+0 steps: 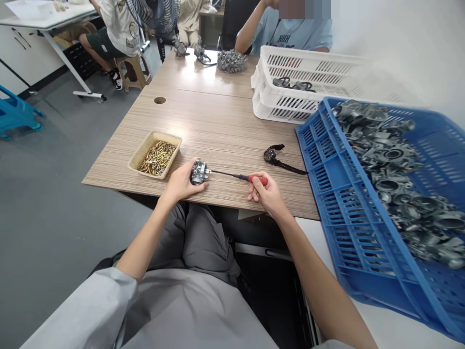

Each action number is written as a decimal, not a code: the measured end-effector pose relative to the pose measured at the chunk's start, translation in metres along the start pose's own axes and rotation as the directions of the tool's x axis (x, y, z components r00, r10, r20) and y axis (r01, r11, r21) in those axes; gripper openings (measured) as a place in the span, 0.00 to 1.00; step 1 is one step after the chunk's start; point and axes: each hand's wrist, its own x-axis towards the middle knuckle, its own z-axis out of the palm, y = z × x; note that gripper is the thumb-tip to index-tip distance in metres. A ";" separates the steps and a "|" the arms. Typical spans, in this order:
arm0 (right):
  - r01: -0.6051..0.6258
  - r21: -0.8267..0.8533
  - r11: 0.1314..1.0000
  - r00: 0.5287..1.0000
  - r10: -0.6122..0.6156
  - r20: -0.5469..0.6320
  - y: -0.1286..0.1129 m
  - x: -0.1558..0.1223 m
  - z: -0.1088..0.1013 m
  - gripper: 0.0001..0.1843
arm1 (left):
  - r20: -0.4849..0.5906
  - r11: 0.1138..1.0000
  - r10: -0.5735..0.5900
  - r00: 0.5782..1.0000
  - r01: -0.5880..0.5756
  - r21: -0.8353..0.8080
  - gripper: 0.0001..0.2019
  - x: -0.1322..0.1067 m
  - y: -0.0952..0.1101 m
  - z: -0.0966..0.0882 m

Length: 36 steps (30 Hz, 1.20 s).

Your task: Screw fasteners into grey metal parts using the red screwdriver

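My left hand (182, 182) is wrapped round a small grey metal carburetor body (199, 172) at the table's front edge. In my right hand (266, 193) is a screwdriver (237, 176) with a red and black handle, held nearly level by thumb and fingers. Its thin dark shaft points left, and the tip meets a small brass-coloured part on the carburetor's right side. Whether the tip sits in a slot is too small to tell. Left of my left hand stands a cream tray (132, 165) of small brass pieces (157, 158).
A black wristwatch (271, 155) lies right of the screwdriver. At right a tilted blue crate (336, 194) holds many carburetor bodies (395, 155). Behind it stands a white crate (267, 104). A tub of metal parts (231, 61) is at the far end, near a seated person (290, 36).
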 end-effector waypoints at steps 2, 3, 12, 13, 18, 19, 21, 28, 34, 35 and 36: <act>-0.015 -0.010 1.000 1.000 0.015 0.000 0.000 0.000 0.000 0.26 | -0.005 1.000 0.002 1.000 -0.002 -0.005 0.39 0.000 0.000 0.000; -0.016 -0.011 1.000 1.000 0.016 0.002 0.000 0.000 0.000 0.26 | -0.008 1.000 0.004 1.000 -0.004 -0.008 0.39 0.000 0.000 0.000; 0.057 0.023 0.998 0.998 -0.057 0.016 -0.002 -0.001 -0.001 0.26 | -0.006 1.000 0.001 1.000 -0.001 -0.003 0.39 0.000 -0.001 0.000; 0.050 0.017 0.999 0.999 -0.050 0.017 -0.002 -0.001 -0.001 0.26 | -0.006 1.000 0.002 1.000 -0.002 -0.002 0.39 0.000 -0.001 0.001; -0.003 -0.018 1.000 1.000 0.003 0.015 -0.002 0.000 0.002 0.26 | -0.013 1.000 0.009 1.000 -0.009 -0.007 0.39 0.000 -0.002 0.001; 0.000 -0.015 1.000 1.000 0.000 0.006 -0.002 0.000 0.002 0.26 | -0.014 1.000 0.008 1.000 -0.008 -0.006 0.39 0.000 -0.001 0.001; 0.013 0.000 1.000 1.000 -0.013 -0.014 -0.001 0.000 0.003 0.26 | -0.014 1.000 0.005 1.000 -0.005 -0.003 0.39 0.000 -0.001 0.001; 0.024 0.032 0.999 1.000 -0.024 -0.020 -0.001 -0.001 0.003 0.26 | -0.006 1.000 -0.003 1.000 0.003 0.000 0.39 0.000 0.000 0.000; 0.023 0.051 0.998 0.999 -0.022 -0.024 -0.001 0.000 0.002 0.26 | -0.006 1.000 0.000 1.000 0.000 -0.002 0.39 0.000 0.001 0.000; 0.023 0.054 0.998 0.999 -0.022 -0.024 -0.001 0.000 0.002 0.26 | -0.006 1.000 -0.002 1.000 0.002 -0.001 0.39 0.000 0.001 0.000; 0.024 0.055 0.998 0.999 -0.022 -0.024 0.000 0.000 0.002 0.26 | -0.004 1.000 -0.003 1.000 0.003 0.001 0.39 0.000 0.001 0.000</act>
